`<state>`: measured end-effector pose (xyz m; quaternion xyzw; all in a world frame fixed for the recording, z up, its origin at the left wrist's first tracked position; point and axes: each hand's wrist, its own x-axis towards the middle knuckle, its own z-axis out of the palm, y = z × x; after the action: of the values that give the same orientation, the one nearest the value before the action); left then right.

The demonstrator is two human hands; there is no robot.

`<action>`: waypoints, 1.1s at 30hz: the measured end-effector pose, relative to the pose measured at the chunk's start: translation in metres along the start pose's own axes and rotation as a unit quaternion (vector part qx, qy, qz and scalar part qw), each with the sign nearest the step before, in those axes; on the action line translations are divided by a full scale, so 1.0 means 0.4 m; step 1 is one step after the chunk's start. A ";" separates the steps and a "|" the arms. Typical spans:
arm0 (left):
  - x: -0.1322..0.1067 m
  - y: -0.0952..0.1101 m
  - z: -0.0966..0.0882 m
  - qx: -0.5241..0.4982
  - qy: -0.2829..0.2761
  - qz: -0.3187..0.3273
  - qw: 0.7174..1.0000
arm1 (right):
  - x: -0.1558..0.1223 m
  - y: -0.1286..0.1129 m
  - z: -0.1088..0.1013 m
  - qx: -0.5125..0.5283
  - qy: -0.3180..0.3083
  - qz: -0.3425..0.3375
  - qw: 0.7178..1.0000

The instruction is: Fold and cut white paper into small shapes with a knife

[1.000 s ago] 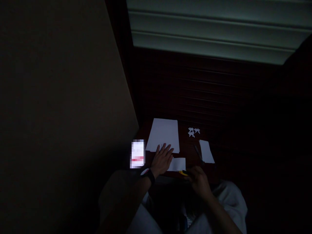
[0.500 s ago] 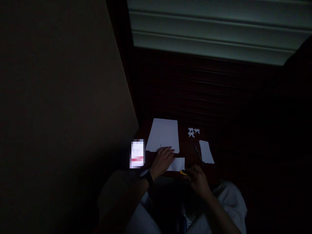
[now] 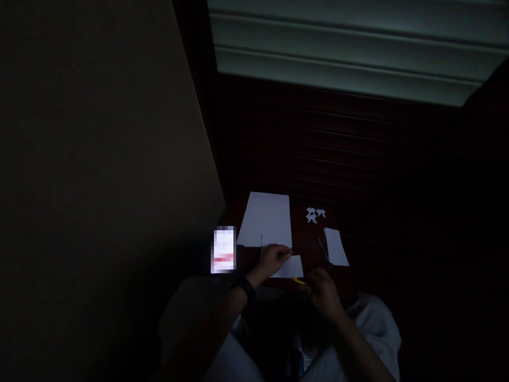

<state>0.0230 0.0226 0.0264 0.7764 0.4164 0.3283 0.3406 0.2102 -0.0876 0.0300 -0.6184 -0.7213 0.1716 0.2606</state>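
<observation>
My left hand point(image 3: 274, 258) is over the near left part of a small white sheet of paper point(image 3: 293, 266), its fingers curled together. Whether something thin is between them, I cannot make out. At the sheet's near right corner, my right hand point(image 3: 324, 293) is closed around a yellow-and-black tool point(image 3: 298, 281); the dim light hides its exact kind. The tool's yellow end lies against the paper's near edge. Beyond my left hand is a larger white sheet point(image 3: 267, 217), with a thin dark line near its lower edge.
Several small cut or folded white paper pieces point(image 3: 314, 214) lie at the table's far right. Nearer are a slim dark tool point(image 3: 323, 250) and a white paper strip point(image 3: 336, 247). A lit, blurred screen point(image 3: 223, 250) stands left. A wall point(image 3: 119, 132) rises at the left.
My left hand has lifted from lying flat with spread fingers and curled its fingers together, moving slightly right. The small sheet shifted a little. My right hand is nearly still.
</observation>
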 end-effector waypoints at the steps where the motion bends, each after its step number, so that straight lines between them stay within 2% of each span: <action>1: 0.000 0.000 0.000 -0.003 -0.003 0.000 1.000 | 0.001 -0.001 0.000 -0.002 0.000 -0.002 1.000; 5: 0.000 0.008 0.002 0.000 -0.004 0.007 1.000 | 0.006 -0.005 -0.002 -0.018 -0.002 -0.007 1.000; 8: -0.006 0.015 -0.021 0.028 0.019 0.016 0.999 | 0.007 -0.007 -0.003 -0.030 -0.003 -0.011 0.999; 10: -0.017 0.017 -0.052 0.102 0.036 0.046 0.993 | 0.007 -0.007 -0.004 -0.033 -0.001 -0.013 0.999; 12: -0.035 0.017 -0.082 0.206 0.025 0.096 0.974 | 0.007 -0.006 -0.003 -0.032 -0.001 -0.015 0.999; 14: -0.056 0.015 -0.098 0.278 0.014 0.118 0.953 | 0.007 -0.005 -0.001 -0.032 -0.002 -0.017 0.999; 19: -0.091 0.000 -0.069 0.356 -0.001 0.120 0.927 | 0.012 -0.006 0.003 -0.040 -0.001 -0.020 0.999; 23: -0.093 -0.013 -0.050 0.370 -0.006 0.109 0.923 | 0.017 -0.015 0.006 -0.042 -0.010 -0.028 0.999; 33: -0.093 -0.017 -0.055 0.375 -0.014 0.112 0.920 | 0.031 -0.042 0.009 -0.049 -0.027 -0.041 0.998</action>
<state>-0.0138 -0.0013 0.0247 0.8936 0.4140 0.1731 -0.0086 0.1936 -0.0780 0.0388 -0.5956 -0.7601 0.1421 0.2176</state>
